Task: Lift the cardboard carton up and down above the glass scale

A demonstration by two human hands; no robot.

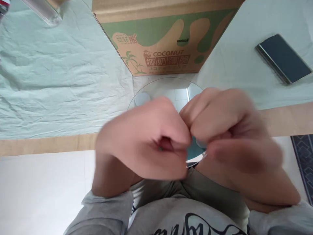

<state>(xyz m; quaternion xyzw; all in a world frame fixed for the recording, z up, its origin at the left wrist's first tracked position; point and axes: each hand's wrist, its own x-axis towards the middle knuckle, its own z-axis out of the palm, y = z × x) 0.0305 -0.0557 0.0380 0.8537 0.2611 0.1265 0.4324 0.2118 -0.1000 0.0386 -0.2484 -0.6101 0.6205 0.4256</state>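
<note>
My left hand (146, 143) and my right hand (232, 137) are curled into fists, knuckles touching, close under the camera and blurred by motion. I cannot make out anything inside either fist. Behind and beneath them lies a round glass or mirror disc (168, 89). Its far rim reaches the cardboard box, and its near rim shows between the hands. Both hands hide most of the disc. Grey sleeves cover my wrists.
A cardboard box (166, 36) printed green with "COCONUT" stands just beyond the disc on a wrinkled pale green cloth (61, 85). A dark phone (283, 58) lies at the right, a clear plastic container (46, 11) at top left. A wooden edge (49, 143), white floor and a dark rug (304, 156) lie nearer.
</note>
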